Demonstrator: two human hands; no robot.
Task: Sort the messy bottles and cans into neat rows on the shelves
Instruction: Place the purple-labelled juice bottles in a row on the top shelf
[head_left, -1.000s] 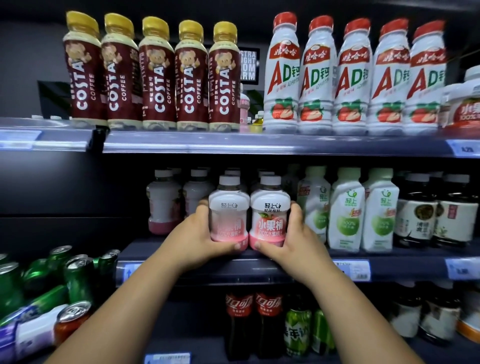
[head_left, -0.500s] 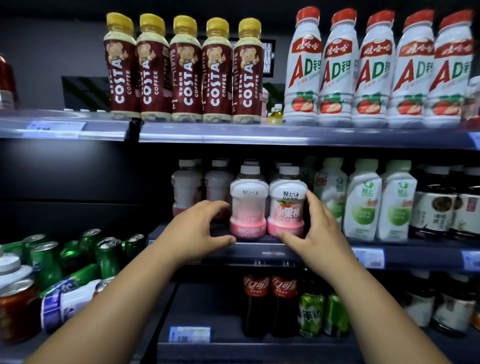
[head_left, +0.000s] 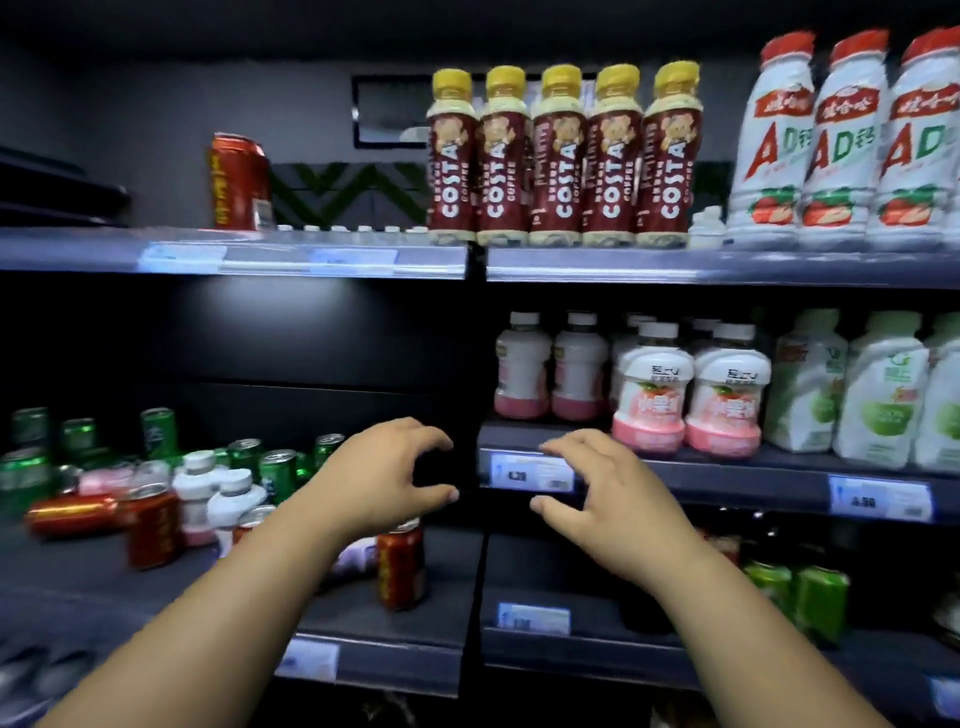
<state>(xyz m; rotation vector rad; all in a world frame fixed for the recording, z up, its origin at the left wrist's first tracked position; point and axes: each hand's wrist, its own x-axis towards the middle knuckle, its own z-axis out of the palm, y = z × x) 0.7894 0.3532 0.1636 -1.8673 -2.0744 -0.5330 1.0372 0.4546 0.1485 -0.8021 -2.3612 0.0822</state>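
Red can (head_left: 400, 569) stands upright just below the left hand (head_left: 384, 475), nearer it than the right hand (head_left: 605, 499); both hands open, empty. Messy can-and-bottle pile (head_left: 156, 488) lies left. Readable: COSTA COFFEE bottles (head_left: 563, 156), "AD" bottles (head_left: 844, 140) far right, top shelf (head_left: 311, 254).

Maroon Costa bottles (head_left: 563, 156), yellow caps; green cans (head_left: 278, 470).

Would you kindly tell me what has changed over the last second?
Both hands, left hand and right hand, let go of the two pink bottles and moved left, open and empty, toward the jumbled cans. The pink bottles stay upright at the shelf's front edge.
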